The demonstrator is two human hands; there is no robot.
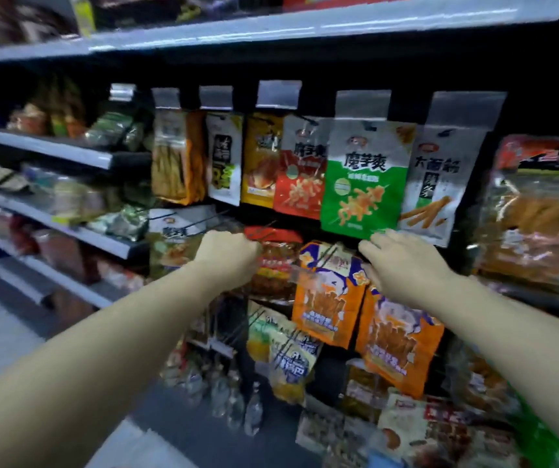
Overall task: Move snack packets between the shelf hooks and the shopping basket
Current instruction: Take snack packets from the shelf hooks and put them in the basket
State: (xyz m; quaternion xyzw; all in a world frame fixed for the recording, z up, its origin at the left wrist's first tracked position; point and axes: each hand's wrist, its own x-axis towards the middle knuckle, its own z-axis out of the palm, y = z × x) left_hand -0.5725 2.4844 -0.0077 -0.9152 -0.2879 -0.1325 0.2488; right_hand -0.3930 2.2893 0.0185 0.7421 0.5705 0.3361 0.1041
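Snack packets hang in rows on wire hooks in front of me. My left hand [229, 253] is curled at the left edge of a red-topped packet [276, 261] on a middle-row hook and grips it there. My right hand [403, 265] reaches forward with fingers fairly straight. Its fingertips are at the bottom edge of a green and white packet [364, 184] in the top row. That hand covers the top of an orange packet [397, 342]; another orange packet [328, 292] hangs just to the left. No basket can be made out with certainty.
Grey shelves [68, 153] with blurred goods run along the left. Large bagged snacks [538, 224] fill the right side. More packets [416, 430] lie low at the bottom right beside a green edge [541, 434]. Bare wire hooks [271, 325] stick out below the middle row.
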